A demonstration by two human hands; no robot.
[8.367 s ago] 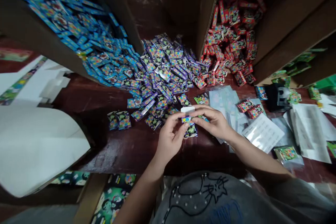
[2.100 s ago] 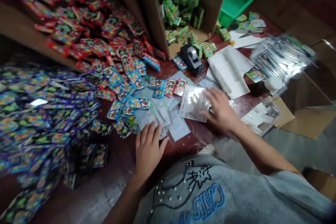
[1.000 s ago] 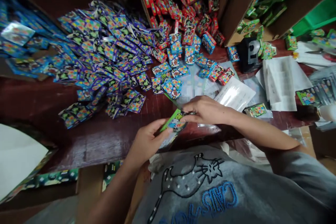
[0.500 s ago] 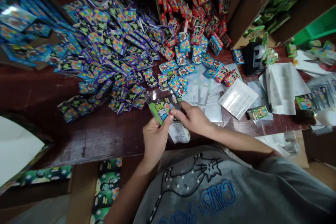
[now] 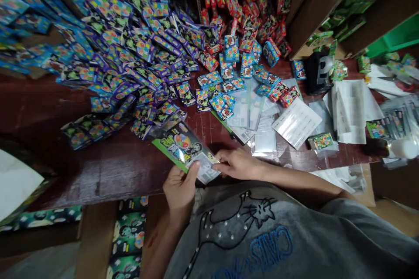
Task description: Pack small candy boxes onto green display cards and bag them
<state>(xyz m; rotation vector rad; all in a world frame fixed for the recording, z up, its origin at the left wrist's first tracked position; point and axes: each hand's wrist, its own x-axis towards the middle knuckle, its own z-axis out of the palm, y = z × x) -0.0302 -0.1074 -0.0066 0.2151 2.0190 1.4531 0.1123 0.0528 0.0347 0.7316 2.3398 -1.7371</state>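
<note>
Clear pouch [image 5: 183, 146] with a dark, green-edged printed card is lying tilted in front of the torso, near the table's front edge, its far end pointing at the purple packets. Left hand [image 5: 180, 183] is pinching its near left side, thumb on top, fingers underneath. Right hand [image 5: 240, 163] is closing thumb and fingertips at the near right edge by a pale printed panel; looks like a pinch, though the exact contact is partly hidden. Step in hand, my read: two-handed handling of the pouch at its near end. Whether anything is going in or coming out, I can't tell. Next move seems to be calling for a steady left pinch plus fine right fingertip work at that edge; thin film is likely creasing or slipping if squeezed unevenly. Moving outward: purple packets [image 5: 140, 52] are heaping up beyond and to the left, loose blue packets [image 5: 222, 107] are sitting just beyond on the right, clear sleeves [image 5: 265, 141] are lying flat beside them, red packets [image 5: 248, 13] are piling up behind. Further right, a label sheet [image 5: 297, 123], a bagged green packet [image 5: 322, 141], a black tape dispenser [image 5: 318, 74] and folded papers [image 5: 353, 109] are taking up the table [image 5: 124, 161]; a white-capped bottle [image 5: 404, 148] is lying near the right edge of view.
</note>
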